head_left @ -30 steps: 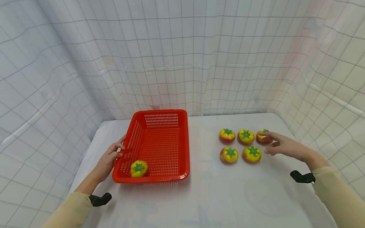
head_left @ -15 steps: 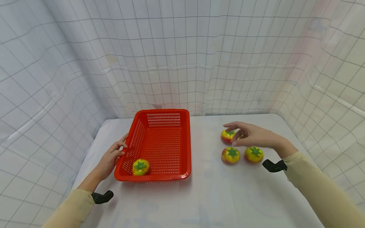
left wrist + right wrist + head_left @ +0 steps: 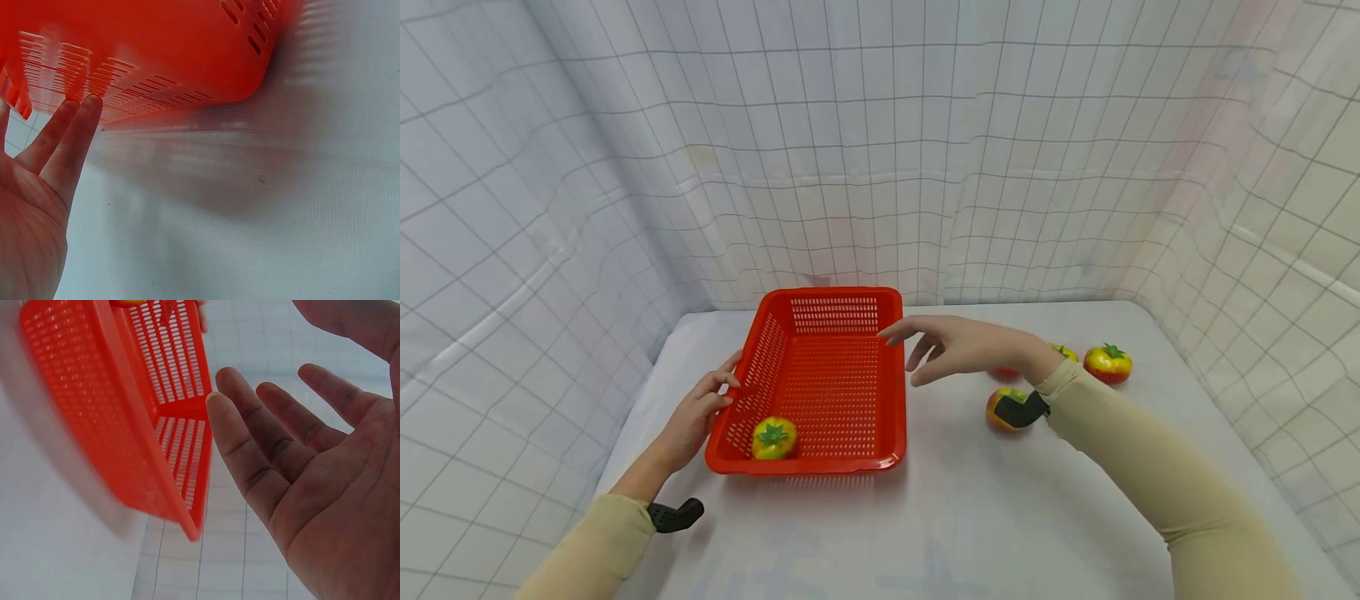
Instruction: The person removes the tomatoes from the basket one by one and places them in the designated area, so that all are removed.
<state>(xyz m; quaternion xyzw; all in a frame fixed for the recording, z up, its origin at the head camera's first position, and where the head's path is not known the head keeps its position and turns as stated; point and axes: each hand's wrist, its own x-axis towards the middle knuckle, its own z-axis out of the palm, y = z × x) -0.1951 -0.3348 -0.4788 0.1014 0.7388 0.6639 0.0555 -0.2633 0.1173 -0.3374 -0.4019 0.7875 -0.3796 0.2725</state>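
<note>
A red plastic basket [image 3: 835,400] with slotted sides sits left of the middle of the table. My left hand [image 3: 692,417] touches its left side; in the left wrist view, straight fingers [image 3: 78,134] rest against the slotted outer wall. One red-and-yellow fruit [image 3: 773,438] with a green star-shaped top, tomato- or persimmon-like, lies in the basket's near left corner. My right hand [image 3: 951,344] hovers at the basket's right rim. Its fingers [image 3: 240,440] are spread and loosely bent, and the palm holds nothing.
More such fruits lie to the right: one near the front [image 3: 1000,408], one at the far right [image 3: 1108,363], others partly hidden by my right wrist and sleeve. White gridded curtains [image 3: 895,167] enclose the table [image 3: 940,517] at the back and sides.
My right hand has swept left from the far right fruit, over the other fruits, to the basket's right rim, holding nothing. My left hand has stayed at the basket's left side.
</note>
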